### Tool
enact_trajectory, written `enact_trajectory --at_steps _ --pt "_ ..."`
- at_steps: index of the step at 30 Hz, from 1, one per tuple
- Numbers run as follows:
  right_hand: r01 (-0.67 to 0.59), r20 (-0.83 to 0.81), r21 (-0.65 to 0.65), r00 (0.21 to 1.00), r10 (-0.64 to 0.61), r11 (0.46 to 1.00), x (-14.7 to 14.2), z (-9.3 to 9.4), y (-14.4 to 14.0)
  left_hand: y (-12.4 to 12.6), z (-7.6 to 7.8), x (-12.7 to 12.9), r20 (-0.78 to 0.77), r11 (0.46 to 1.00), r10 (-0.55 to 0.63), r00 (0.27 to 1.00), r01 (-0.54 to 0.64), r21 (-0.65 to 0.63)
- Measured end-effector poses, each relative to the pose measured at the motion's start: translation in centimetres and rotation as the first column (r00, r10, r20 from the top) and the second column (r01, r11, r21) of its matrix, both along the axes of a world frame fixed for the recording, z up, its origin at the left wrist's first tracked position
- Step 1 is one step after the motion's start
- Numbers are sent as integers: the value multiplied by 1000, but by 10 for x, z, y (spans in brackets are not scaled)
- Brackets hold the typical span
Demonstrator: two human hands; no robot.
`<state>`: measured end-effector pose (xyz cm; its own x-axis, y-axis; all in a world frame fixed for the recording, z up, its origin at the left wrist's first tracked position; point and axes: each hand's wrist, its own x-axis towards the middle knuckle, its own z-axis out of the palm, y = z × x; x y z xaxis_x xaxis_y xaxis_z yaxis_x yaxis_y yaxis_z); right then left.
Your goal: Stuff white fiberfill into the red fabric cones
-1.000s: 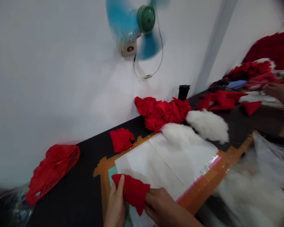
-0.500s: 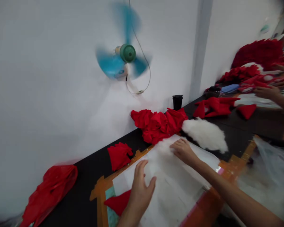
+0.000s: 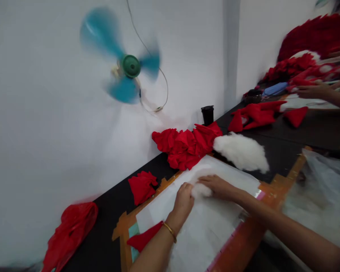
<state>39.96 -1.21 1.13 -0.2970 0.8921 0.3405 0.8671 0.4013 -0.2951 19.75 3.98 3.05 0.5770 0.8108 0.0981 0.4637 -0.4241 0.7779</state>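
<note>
White stuffing (image 3: pixel 200 190), a small tuft of it, lay near the centre of the frame on the white sheet (image 3: pixel 215 226), pinched between both hands. The black table (image 3: pixel 277 151) ran from lower left to right edge, carrying that sheet inside an orange taped border (image 3: pixel 274 187). Above it, in the upper left, a blue fan (image 3: pixel 129 68) spun on the wall. A heap of red fabric (image 3: pixel 187 145) sat against the wall at centre, with a larger white fluff pile (image 3: pixel 240 153) just beside it. The left hand (image 3: pixel 184 200) curled its fingers onto the tuft; the right hand (image 3: pixel 219 187) gripped its other side. A red cone piece (image 3: pixel 144 238) lay under the left forearm.
</note>
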Motion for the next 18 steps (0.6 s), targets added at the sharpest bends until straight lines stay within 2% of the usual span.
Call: enact_trajectory --at_steps 3,7,9,11,13,14,16,18 --pt "75 45 -6 996 -75 997 1 -5 14 2 12 -27 39 997 72 997 -71 -22" --pt "196 92 4 976 -195 981 17 -10 29 11 28 -74 116 957 281 953 -268 -114" --pt "242 109 17 964 -242 970 23 -2 28 11 34 -95 156 917 376 914 -342 -207" --pt "263 94 87 958 -270 961 19 12 20 7 37 -109 202 873 444 873 -371 -316" --pt "223 -2 177 974 -226 959 1 31 5 -3 39 -113 260 841 481 837 -357 -407" --pt "175 -91 192 983 -160 966 -13 39 -3 -9 39 -112 295 831 486 823 -331 -446" --pt "63 -333 104 942 -25 993 -47 47 -18 -22 38 -106 362 821 471 804 -251 -512" --pt "-20 -548 -34 836 -2 999 -83 44 -27 -34 36 -99 402 837 422 812 -178 -518"
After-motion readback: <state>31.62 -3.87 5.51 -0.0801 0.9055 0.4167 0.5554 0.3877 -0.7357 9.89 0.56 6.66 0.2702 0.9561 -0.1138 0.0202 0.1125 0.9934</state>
